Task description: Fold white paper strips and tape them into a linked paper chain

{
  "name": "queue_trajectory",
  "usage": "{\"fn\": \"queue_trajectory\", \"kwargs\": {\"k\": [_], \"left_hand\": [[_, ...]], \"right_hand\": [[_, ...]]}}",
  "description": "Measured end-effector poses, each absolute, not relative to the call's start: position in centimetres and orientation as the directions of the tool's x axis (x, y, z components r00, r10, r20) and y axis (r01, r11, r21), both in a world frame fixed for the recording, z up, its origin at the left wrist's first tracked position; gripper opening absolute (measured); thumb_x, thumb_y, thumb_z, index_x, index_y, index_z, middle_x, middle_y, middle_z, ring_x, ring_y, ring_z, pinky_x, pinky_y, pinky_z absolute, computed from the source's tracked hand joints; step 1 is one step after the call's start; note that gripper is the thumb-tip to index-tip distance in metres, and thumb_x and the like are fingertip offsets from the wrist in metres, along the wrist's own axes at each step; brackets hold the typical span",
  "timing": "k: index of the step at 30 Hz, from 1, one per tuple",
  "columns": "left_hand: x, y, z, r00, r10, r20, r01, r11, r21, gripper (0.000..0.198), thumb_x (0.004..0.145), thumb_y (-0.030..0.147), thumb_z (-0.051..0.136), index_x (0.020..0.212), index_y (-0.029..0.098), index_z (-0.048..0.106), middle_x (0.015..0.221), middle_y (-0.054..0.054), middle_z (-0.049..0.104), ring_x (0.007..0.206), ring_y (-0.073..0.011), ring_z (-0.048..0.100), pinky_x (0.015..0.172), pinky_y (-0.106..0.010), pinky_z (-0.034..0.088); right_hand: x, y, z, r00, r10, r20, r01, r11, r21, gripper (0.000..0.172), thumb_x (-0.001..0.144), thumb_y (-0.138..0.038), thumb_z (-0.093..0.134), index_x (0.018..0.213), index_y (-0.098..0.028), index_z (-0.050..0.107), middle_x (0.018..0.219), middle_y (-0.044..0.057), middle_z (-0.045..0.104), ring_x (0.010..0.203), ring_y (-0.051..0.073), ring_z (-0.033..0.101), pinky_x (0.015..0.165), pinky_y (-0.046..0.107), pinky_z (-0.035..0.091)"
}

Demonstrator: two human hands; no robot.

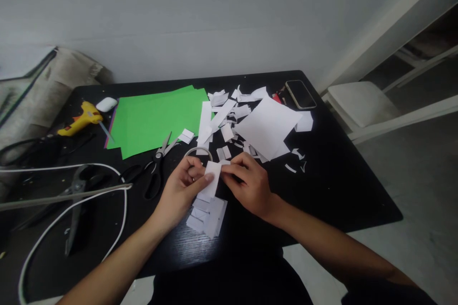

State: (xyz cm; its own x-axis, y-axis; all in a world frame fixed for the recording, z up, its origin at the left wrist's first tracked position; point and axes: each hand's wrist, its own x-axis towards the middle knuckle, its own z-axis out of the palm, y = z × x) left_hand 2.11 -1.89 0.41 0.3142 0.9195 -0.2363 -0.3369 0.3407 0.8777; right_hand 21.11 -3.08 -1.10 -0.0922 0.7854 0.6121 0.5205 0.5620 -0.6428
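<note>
My left hand (182,188) pinches a small rectangular piece of white paper (213,177) between thumb and fingers. Close to its right edge, my right hand (248,183) has its fingers closed at a second bit of white paper (225,162); whether the two pieces are joined I cannot tell. Under the hands, at the near edge of the black table, lies a loose pile of small folded white papers (211,217). Just behind my left fingers a round ring like a tape roll (198,151) is partly hidden.
Scissors (158,164) and green sheets (161,119) lie to the left, with a yellow glue gun (84,118), a white case (106,104) and a looping white cable (125,209). White scraps (223,114), a larger white sheet (268,124) and a phone (300,94) are at the back right.
</note>
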Motion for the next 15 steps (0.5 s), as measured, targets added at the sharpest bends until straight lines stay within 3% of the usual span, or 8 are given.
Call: {"fn": "queue_trajectory", "kwargs": {"k": [9, 15], "left_hand": [[1.4, -1.1, 1.5, 0.418, 0.832, -0.365, -0.47, 0.542, 0.697, 0.03, 0.075, 0.014, 0.087, 0.092, 0.017, 0.063, 0.074, 0.002, 0.067, 0.055, -0.009, 0.066, 0.053, -0.017, 0.057], [1.4, -1.5, 1.0, 0.411, 0.855, -0.317, -0.389, 0.479, 0.787, 0.031, 0.08, 0.017, 0.086, 0.101, 0.02, 0.064, 0.076, 0.003, 0.07, 0.056, -0.0095, 0.066, 0.055, -0.018, 0.056]], "right_hand": [[21.3, -2.7, -1.1, -0.068, 0.717, 0.694, 0.575, 0.597, -0.56, 0.012, 0.096, -0.011, 0.071, 0.099, -0.021, 0.075, 0.088, 0.005, 0.062, 0.083, 0.02, 0.063, 0.073, 0.035, 0.058], [21.3, -2.7, -0.7, -0.002, 0.759, 0.651, 0.561, 0.54, -0.628, 0.019, 0.092, -0.006, 0.067, 0.098, -0.022, 0.074, 0.093, 0.005, 0.061, 0.088, 0.02, 0.064, 0.076, 0.036, 0.057]]}}
